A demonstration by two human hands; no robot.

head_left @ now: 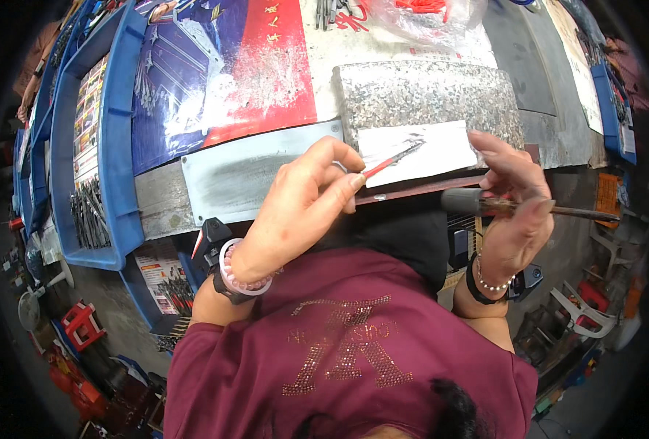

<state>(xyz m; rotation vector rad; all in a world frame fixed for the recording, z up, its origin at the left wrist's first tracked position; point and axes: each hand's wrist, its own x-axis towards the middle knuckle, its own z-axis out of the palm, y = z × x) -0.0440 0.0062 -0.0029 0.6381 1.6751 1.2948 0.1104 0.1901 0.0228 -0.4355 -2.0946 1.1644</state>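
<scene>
My left hand point(306, 190) is closed, pinching a slim red-handled tool point(383, 167) between thumb and fingers. The tool's dark, narrow metal tip points up and right over a white sheet point(441, 150), which leans at the near side of a speckled stone block point(427, 91). Right of the sheet, my right hand point(518, 205) curls round a rod-like tool point(467, 201). That one has a thick grey cylindrical end towards the middle and a thin dark shaft out to the right; its exact kind cannot be made out.
A pale plate with a dark smear point(251, 172) lies on the bench left of the block. Further left stands a blue bin point(112, 161) with dark slim tools and printed cards. Clear plastic with red pieces point(423, 9) lies at the back. Another blue bin point(617, 117) is far right.
</scene>
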